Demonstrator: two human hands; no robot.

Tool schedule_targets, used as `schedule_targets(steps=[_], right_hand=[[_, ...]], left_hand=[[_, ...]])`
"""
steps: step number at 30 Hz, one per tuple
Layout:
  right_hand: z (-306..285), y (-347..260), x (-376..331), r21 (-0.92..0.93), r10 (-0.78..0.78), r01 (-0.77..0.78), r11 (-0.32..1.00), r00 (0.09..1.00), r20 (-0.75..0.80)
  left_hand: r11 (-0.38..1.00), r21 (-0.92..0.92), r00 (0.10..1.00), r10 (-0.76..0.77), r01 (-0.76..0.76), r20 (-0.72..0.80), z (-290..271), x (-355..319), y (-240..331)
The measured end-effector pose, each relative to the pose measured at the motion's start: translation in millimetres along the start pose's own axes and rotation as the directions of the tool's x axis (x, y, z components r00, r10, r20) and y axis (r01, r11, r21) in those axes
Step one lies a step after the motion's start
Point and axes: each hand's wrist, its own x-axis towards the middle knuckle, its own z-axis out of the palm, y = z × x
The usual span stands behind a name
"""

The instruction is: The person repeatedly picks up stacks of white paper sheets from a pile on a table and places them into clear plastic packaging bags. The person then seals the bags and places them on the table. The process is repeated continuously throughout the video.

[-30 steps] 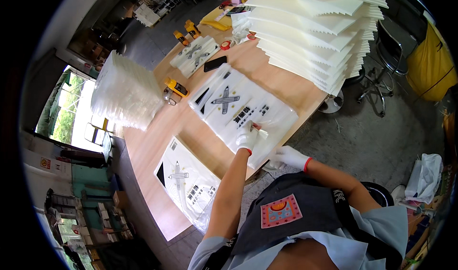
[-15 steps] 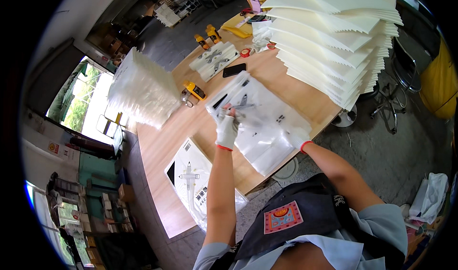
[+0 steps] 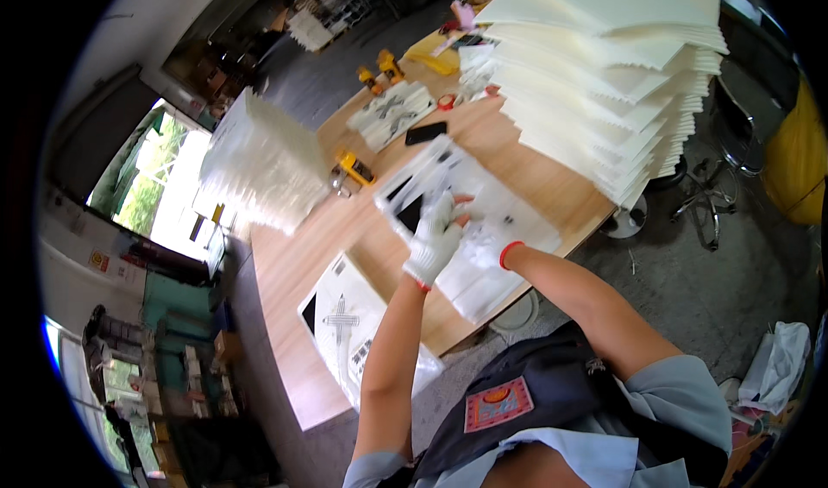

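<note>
Both my hands wear white knit gloves with red cuffs and meet above a stack of clear printed plastic bags [image 3: 526, 220] on the wooden table. My left hand [image 3: 435, 239] is closed on the top plastic bag [image 3: 411, 215], whose black corner lies askew over the stack; bare fingertips show at the glove's end. Close beside it, my right hand [image 3: 485, 245] is over the same bag, its fingers blurred and partly hidden, so its grip is unclear. Left of my left forearm lies a white pack printed with a pencil drawing [image 3: 342, 320], inside clear plastic.
A tall stack of cream sheets [image 3: 595, 100] stands at the far right, and a plastic-wrapped stack [image 3: 259, 164] at the left. Beyond the bags are a black phone [image 3: 426, 132], an orange bottle [image 3: 354, 167] and folded printed bags [image 3: 392, 114]. A wheeled chair [image 3: 703, 199] stands right.
My right hand has moved left and my left hand slightly right, bringing them together. The top bag has shifted toward me, so a second black corner now shows.
</note>
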Motion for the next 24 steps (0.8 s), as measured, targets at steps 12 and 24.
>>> schedule_targets(steps=[12, 24], right_hand=[[-331.2, 32.3, -181.0, -0.339, -0.213, -0.087, 0.937, 0.626, -0.750], [-403.2, 121.2, -150.7, -0.451, -0.044, -0.261, 0.854, 0.826, -0.562]], left_hand=[[0.473, 0.879, 0.829, 0.513, -0.060, -0.220, -25.7, 9.7, 63.1], [0.877, 0.290, 0.912, 0.408, -0.384, -0.025, 11.8, 60.9, 109.9]])
